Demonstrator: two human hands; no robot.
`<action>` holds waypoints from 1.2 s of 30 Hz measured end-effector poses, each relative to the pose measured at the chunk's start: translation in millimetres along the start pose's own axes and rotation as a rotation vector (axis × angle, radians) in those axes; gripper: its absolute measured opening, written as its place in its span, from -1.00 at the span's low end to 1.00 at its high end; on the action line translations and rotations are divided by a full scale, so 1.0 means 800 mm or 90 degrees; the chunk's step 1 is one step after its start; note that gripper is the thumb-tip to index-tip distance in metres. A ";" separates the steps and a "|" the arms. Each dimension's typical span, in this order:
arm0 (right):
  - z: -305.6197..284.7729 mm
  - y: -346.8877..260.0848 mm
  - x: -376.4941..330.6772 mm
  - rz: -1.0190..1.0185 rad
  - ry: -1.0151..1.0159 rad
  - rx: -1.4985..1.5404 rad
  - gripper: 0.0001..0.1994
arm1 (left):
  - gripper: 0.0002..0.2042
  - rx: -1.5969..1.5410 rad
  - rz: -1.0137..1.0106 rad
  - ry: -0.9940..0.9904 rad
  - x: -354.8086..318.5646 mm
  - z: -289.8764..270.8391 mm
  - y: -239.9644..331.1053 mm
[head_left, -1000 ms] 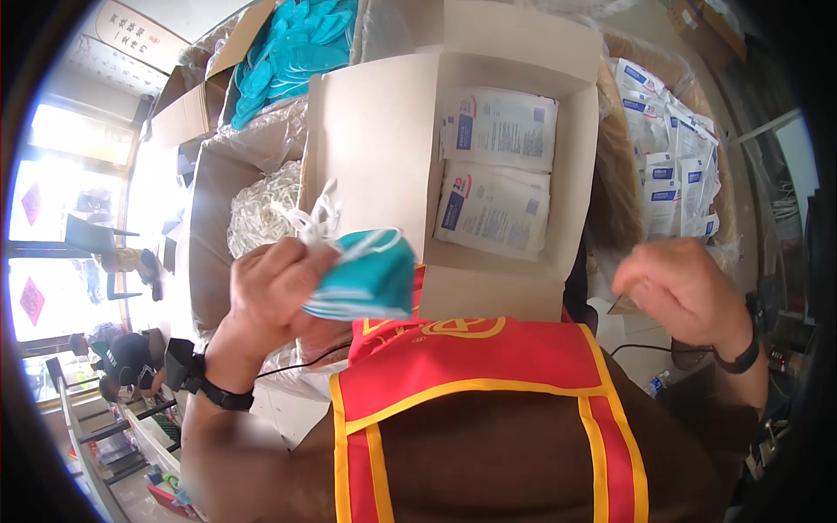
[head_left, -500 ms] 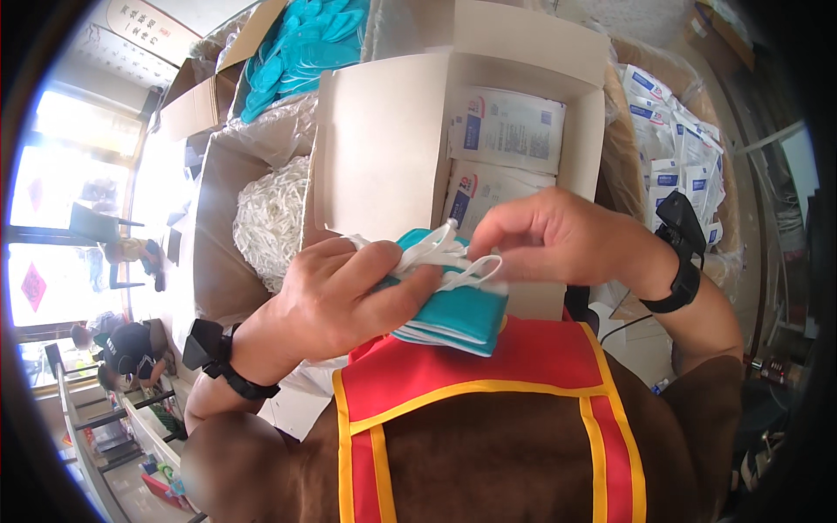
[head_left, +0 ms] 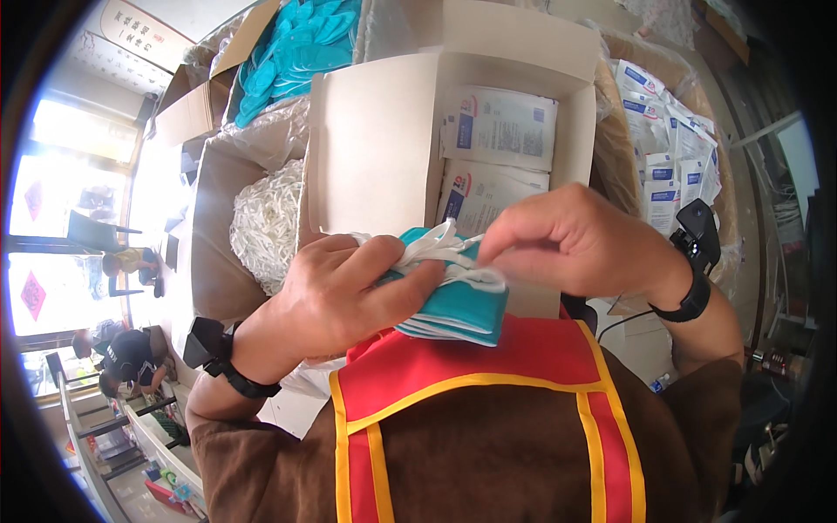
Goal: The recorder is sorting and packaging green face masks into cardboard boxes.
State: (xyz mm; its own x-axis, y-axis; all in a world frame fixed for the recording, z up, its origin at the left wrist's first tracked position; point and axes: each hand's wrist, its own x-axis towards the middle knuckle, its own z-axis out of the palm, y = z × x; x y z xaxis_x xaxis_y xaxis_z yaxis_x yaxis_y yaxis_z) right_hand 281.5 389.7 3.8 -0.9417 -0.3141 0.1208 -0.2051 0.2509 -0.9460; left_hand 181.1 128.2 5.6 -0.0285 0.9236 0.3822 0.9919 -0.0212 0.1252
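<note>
Close in front of my chest is a stack of flat teal fabric pieces with white edges, bound across by a white strap with loops lying on top. My left hand is closed on the left side of the stack, its fingers over the top and part of the strap. At the stack's right side, my right hand has thumb and forefinger pinched at the strap's end; the fingertips are slightly blurred. The underside of the stack is hidden.
An open carton holding white packets stands just beyond my hands. Left of it lies a heap of white straps, with teal pieces in a box behind. More packets fill a lined box at right. A person is far left.
My right hand has shifted slightly at the strap, and the loop at the stack's right side lies flatter. My left hand keeps its grip; the view has tilted a little.
</note>
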 end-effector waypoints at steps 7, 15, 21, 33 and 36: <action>0.007 -0.016 0.010 0.062 -0.116 -0.065 -0.85 | -0.56 0.005 0.001 -0.022 0.004 -0.001 0.008; 0.010 -0.009 0.005 0.102 -0.160 -0.118 -0.87 | -0.54 -0.043 -0.008 -0.016 -0.003 0.008 0.007; 0.011 -0.004 0.012 -0.001 -0.130 -0.108 -0.86 | -0.54 -0.041 -0.005 -0.022 0.006 0.005 0.011; -0.013 -0.025 -0.020 0.074 -0.146 -0.203 -0.90 | -0.61 -0.073 -0.071 -0.044 -0.023 -0.002 -0.008; -0.023 -0.037 -0.042 0.110 -0.141 -0.178 -0.89 | -0.70 -0.058 -0.114 -0.047 -0.029 -0.013 -0.011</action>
State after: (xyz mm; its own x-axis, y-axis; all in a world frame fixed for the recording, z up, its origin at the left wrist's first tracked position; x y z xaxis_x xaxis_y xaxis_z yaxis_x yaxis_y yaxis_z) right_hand 314.5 409.9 32.9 -0.8947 -0.4275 -0.1291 -0.1426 0.5475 -0.8246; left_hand 172.0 102.8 5.1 -0.1903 0.9413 0.2789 0.9564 0.1137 0.2689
